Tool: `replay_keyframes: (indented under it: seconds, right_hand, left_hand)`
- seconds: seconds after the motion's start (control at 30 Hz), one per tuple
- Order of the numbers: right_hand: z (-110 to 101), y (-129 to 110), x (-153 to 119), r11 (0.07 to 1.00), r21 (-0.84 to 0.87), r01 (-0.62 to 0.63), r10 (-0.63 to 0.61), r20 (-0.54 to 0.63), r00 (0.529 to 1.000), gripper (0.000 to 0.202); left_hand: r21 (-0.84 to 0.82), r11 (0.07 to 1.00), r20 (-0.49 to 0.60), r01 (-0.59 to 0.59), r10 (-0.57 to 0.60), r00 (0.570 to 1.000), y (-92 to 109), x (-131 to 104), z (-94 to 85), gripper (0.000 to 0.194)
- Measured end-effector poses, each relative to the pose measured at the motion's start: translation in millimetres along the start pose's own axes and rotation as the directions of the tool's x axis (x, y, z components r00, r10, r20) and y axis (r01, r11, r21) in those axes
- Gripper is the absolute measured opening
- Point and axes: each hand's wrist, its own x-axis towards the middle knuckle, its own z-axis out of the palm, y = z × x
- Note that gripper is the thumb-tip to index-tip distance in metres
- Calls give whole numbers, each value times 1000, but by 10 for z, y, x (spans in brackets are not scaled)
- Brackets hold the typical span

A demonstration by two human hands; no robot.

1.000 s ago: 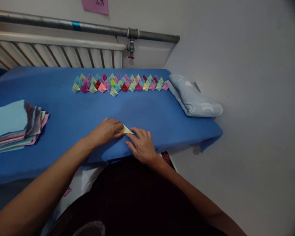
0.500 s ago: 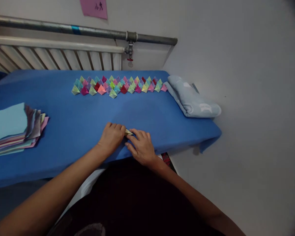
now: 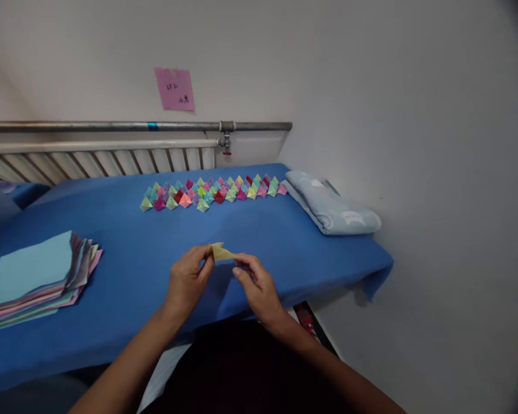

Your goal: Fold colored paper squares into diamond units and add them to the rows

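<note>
A small folded piece of yellow paper (image 3: 223, 253) is stretched between my two hands, raised above the blue cloth (image 3: 164, 230). My left hand (image 3: 189, 280) pinches its left end between thumb and fingers. The right end is pinched by my right hand (image 3: 258, 286), thumb below and fingers above. Beyond the hands, several small folded paper shapes (image 3: 185, 200) in many colours stand in close rows on the cloth. A stack of coloured paper sheets (image 3: 37, 267), light blue on top, lies to the left.
A folded light-blue blanket (image 3: 334, 210) rests at the right end of the cloth. Behind it all are a white radiator (image 3: 125, 161) and a metal pipe (image 3: 112, 126) along the wall. A pink note (image 3: 175, 89) hangs above.
The yellow paper has come up off the cloth and shows more of its surface, with both hands lifted and pinching its ends. The view has tilted upward, showing more wall.
</note>
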Motion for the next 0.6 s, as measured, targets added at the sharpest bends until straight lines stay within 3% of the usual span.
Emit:
replay_keyframes:
  seconds: [0.1, 0.2, 0.4, 0.6]
  right_hand:
    - [38, -124, 142, 958, 252, -140, 141, 16, 990, 24]
    - [28, -268, 208, 916, 361, -176, 157, 81, 984, 21]
    - [-20, -497, 124, 942, 307, -133, 93, 143, 985, 13]
    - [-37, -543, 66, 976, 213, -36, 11, 119, 993, 12]
  left_hand:
    - [-393, 887, 145, 244, -202, 969, 97, -39, -68, 22]
    - [-582, 713, 280, 392, -276, 919, 129, -86, -111, 28]
    - [-616, 618, 392, 489, -298, 870, 92, -178, -145, 26]
    - [-593, 665, 389, 454, -257, 885, 99, -196, -156, 16]
